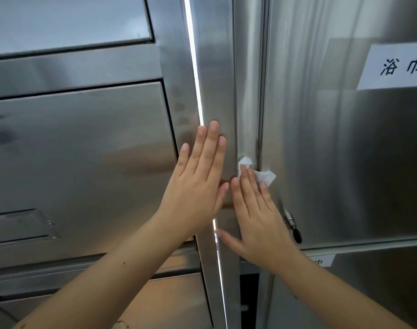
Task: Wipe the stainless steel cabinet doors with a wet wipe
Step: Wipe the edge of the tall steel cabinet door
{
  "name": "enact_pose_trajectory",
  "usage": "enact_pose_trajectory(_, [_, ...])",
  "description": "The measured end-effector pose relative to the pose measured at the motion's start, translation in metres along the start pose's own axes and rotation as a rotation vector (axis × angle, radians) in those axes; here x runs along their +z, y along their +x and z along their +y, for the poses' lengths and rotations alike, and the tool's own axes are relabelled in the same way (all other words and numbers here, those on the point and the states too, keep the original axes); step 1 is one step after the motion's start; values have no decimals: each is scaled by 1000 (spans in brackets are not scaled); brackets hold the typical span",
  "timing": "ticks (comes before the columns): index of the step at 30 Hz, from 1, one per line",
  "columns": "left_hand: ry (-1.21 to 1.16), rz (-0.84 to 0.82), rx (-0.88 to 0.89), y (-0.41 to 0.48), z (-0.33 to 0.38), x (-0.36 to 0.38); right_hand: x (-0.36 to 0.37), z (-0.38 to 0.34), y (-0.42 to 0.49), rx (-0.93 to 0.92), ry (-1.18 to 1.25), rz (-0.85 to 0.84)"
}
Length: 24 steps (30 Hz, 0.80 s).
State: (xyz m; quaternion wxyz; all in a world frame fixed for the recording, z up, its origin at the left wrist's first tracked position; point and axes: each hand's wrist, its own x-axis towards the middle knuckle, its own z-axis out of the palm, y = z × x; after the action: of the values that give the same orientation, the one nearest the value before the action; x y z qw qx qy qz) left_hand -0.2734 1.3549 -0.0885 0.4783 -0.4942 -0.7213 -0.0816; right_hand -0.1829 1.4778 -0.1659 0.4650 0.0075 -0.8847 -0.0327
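right hand (pixel 255 210) flat, fingers straight — presses white wet wipe (pixel 265 176) on steel door (pixel 345 150) edge | left hand (pixel 198 184) flat — on steel panel (pixel 214 79) | wipe crumpled

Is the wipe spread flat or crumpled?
Crumpled: the wet wipe pokes out in uneven white folds from under the right hand, whose fingers lie straight over it.

One view only: head-worn wide-angle camera, facing forward at the steel cabinet doors (pixel 345 162), very close; left hand (pixel 198 186) and right hand (pixel 257 217) reach in from the bottom edge.
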Motion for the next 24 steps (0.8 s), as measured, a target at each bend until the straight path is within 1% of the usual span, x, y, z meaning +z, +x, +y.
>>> enact_pose_trajectory(8, [-8, -36, 13, -23, 7, 12, 12, -3, -18, 18, 25, -14])
enact_pose_trajectory(16, [-49, -85, -16, -39, 17, 20, 28, -13, -53, 74, 9, -147])
enact_pose_trajectory(20, [-89, -107, -23, -48, 23, 24, 36, -18, -65, 112, 16, -176])
enact_pose_trajectory(24, [-86, -120, -20, -57, 28, 28, 43, -20, -80, 105, 22, -188])
